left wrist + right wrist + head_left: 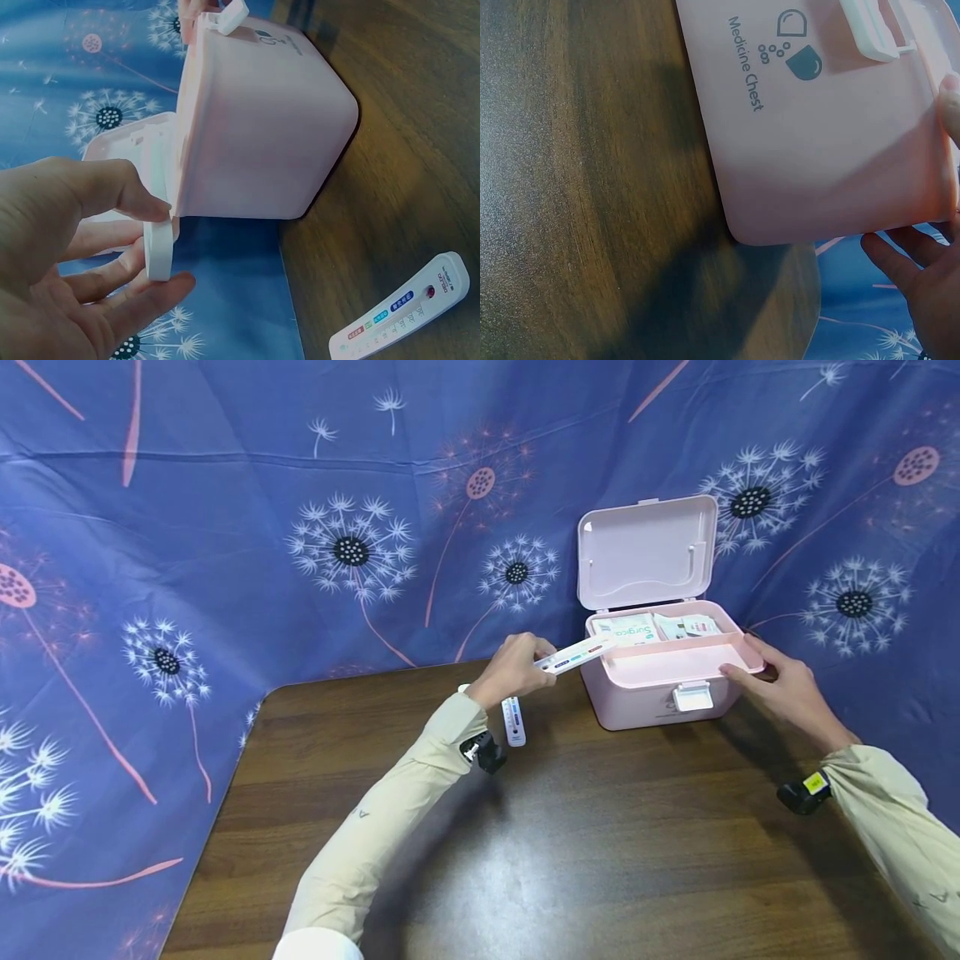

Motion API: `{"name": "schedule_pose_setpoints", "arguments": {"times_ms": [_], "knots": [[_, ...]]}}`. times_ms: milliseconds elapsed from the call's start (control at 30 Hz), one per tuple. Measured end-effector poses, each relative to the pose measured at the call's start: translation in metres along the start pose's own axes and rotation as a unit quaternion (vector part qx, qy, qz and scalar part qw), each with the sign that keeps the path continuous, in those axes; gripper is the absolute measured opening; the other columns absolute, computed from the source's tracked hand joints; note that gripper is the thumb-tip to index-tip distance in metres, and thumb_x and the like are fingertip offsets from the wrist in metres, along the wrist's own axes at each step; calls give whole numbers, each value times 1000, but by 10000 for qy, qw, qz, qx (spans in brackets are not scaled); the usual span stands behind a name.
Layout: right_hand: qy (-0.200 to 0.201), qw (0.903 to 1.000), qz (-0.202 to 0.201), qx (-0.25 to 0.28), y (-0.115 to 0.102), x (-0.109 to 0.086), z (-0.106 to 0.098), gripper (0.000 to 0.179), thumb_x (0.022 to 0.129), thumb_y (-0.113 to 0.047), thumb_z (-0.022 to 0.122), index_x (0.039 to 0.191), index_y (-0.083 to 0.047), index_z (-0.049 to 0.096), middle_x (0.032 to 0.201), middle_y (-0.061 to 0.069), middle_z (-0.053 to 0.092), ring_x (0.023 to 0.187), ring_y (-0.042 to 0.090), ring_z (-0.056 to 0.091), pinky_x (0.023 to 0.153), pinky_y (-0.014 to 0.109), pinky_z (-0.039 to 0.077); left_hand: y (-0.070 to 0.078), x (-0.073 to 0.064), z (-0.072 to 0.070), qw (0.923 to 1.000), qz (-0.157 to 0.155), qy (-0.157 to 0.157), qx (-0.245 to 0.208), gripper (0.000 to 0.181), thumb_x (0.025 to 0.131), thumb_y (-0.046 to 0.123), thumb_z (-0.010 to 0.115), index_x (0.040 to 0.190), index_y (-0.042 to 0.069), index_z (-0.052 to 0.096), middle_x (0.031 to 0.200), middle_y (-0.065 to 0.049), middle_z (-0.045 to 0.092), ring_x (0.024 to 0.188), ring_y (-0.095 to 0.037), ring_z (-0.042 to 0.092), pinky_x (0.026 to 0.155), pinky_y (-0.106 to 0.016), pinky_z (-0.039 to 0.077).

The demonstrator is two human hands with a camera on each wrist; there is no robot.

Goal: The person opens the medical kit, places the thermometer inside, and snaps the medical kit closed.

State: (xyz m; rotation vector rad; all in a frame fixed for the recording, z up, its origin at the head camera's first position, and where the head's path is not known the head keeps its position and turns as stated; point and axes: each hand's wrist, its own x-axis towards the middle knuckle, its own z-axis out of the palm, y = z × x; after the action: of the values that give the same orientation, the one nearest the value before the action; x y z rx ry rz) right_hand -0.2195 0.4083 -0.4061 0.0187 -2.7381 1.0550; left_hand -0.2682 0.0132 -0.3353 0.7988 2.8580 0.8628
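Observation:
My left hand (513, 670) pinches one end of a white wall thermometer (576, 656) with coloured labels, between thumb and fingers. Its far end reaches over the left rim of an open pink medicine chest (637, 708). In the left wrist view this thermometer (158, 251) appears edge-on. My right hand (791, 689) grips the chest's right rim, thumb at the front corner and fingers along the outer side. White packets (628, 627) lie in the chest's back part, in front of the raised lid (648, 556). A second thermometer (401, 311) lies on the table beneath my left wrist, partly hidden in the head view.
The chest stands at the back right of the brown wooden table (600, 843), close to a blue curtain (247, 568) with dandelion prints. Its white front latch (693, 696) sticks out. A bare pink tray (675, 665) spans the chest's front part.

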Motion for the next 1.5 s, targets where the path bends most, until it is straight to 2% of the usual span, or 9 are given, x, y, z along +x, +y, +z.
{"name": "schedule_pose_setpoints", "arguments": {"times_ms": [67, 133, 733, 833, 867, 967, 1067, 1267, 1500], "knots": [[-22, 10000, 24, 2, 0, 0, 0, 76, 89, -37, 63, 150, -15, 24, 146, 27, 28, 124, 48, 36, 100, 52, 33, 1, 1, 1, 10000, 12, -5, -14, 35, 70, 10, 77, 104, 10, 72, 92, -3, 70, 82, -14, 58, 70, -25, 45], [-32, 10000, 43, 8, -1, 1, 0, 76, 89, -37, 63, 150, -15, 23, 146, 26, 28, 125, 49, 35, 97, 63, 29, 2, 2, 2, 10000, 19, 3, -45, 34, 70, 10, 76, 104, 10, 73, 92, -3, 70, 81, -13, 57, 69, -24, 44], [10, 10000, 34, -20, 1, 1, -2, 75, 89, -38, 62, 150, -16, 23, 147, 24, 27, 125, 48, 35, 95, 63, 29, 15, 17, 13, 9995, 235, 75, 190, 34, 71, 12, 77, 104, 11, 72, 92, 0, 69, 85, -13, 59, 72, -24, 45], [13, 10000, 31, -27, 1, 0, -2, 75, 89, -38, 62, 149, -16, 24, 147, 24, 29, 124, 46, 36, 93, 60, 30, 18, 21, 14, 9994, 290, 58, 192, 34, 71, 12, 78, 105, 11, 72, 93, 0, 69, 85, -13, 59, 72, -23, 45], [19, 10000, 39, -53, 1, 0, -2, 75, 89, -38, 62, 149, -17, 24, 147, 23, 29, 123, 45, 37, 95, 55, 32, 19, 23, 14, 9993, 318, 60, 207, 34, 71, 12, 78, 104, 11, 72, 93, 0, 69, 84, -13, 59, 72, -23, 45], [130, 9999, -66, -44, 0, -1, -2, 73, 88, -36, 65, 148, -16, 29, 144, 23, 35, 116, 40, 43, 90, 30, 37, 21, 26, 14, 9991, 371, 30, 188, 34, 70, 11, 77, 104, 11, 72, 94, 0, 68, 84, -12, 58, 72, -23, 45], [251, 9995, -175, -67, -1, -1, -1, 70, 87, -34, 67, 146, -16, 34, 140, 23, 41, 111, 30, 47, 76, 11, 30, 23, 28, 14, 9991, 389, 25, 154, 32, 70, 10, 77, 101, 12, 73, 92, 1, 68, 83, -12, 58, 71, -23, 44], [273, 9993, -256, -40, -2, -1, -1, 70, 86, -32, 68, 146, -14, 36, 138, 25, 43, 97, 8, 45, 70, 8, 28, 25, 32, 15, 9991, 407, -6, 75, 31, 70, 10, 76, 101, 12, 73, 90, 1, 68, 80, -11, 57, 67, -20, 43], [332, 9992, -225, 18, 0, -2, 0, 71, 86, -31, 68, 146, -14, 35, 138, 25, 43, 91, 4, 42, 67, 6, 29, 26, 40, 17, 9990, 439, -103, -58, 32, 71, 8, 76, 102, 9, 72, 93, -1, 68, 83, -12, 57, 68, -19, 42]]}}
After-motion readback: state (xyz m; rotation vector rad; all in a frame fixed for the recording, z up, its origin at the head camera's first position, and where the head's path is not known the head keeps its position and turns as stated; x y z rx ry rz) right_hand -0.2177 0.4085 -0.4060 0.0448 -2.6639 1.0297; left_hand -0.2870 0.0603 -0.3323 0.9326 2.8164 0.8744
